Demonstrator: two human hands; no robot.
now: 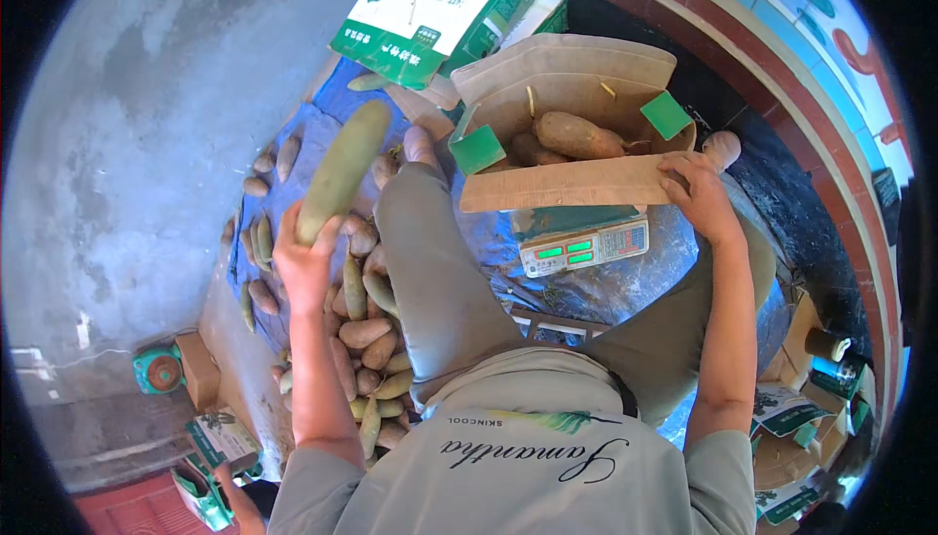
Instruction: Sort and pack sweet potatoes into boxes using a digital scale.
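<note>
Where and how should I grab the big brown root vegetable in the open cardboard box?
Probably around the thick middle of the big brown root vegetable, from above: it lies lengthwise across the open cardboard box, and its upper side is uncovered.

A produce-packing corner: digital scale (pixel 586 250), cartons (pixel 562 184), heaped root vegetables (pixel 366 332) on blue tarp (pixel 640 286).

long vegetable (pixel 345 169): green | tubers (pixel 366 332): brown | open carton (pixel 562 186): tan | corner tabs (pixel 667 116): green | tarp (pixel 337 97): blue
</note>
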